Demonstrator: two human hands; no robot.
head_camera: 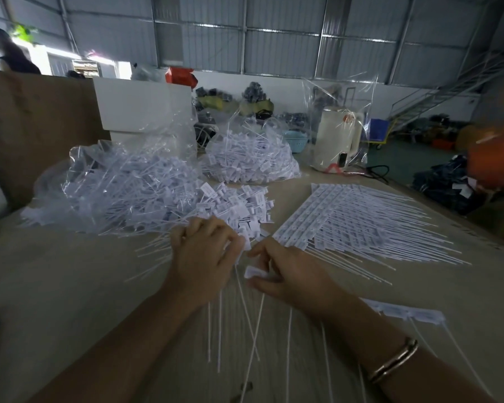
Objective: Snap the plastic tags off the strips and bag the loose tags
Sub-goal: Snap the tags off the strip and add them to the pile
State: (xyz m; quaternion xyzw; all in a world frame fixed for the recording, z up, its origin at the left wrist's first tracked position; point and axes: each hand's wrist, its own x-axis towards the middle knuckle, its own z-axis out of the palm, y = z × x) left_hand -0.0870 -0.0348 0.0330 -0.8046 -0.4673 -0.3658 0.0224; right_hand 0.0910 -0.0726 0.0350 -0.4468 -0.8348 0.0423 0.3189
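The left hand (207, 251) gripped a bunch of loose white plastic tags (246, 242) near the tabletop (56, 274) centre; the right hand (285, 271) pinched one small tag (255, 271). Light, springy, thin-tailed, they looked best held at the flat heads.

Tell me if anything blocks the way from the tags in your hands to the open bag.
Nothing visible does. The left hand and right hand hold white plastic tags just short of the clear plastic bag's spilling mouth.
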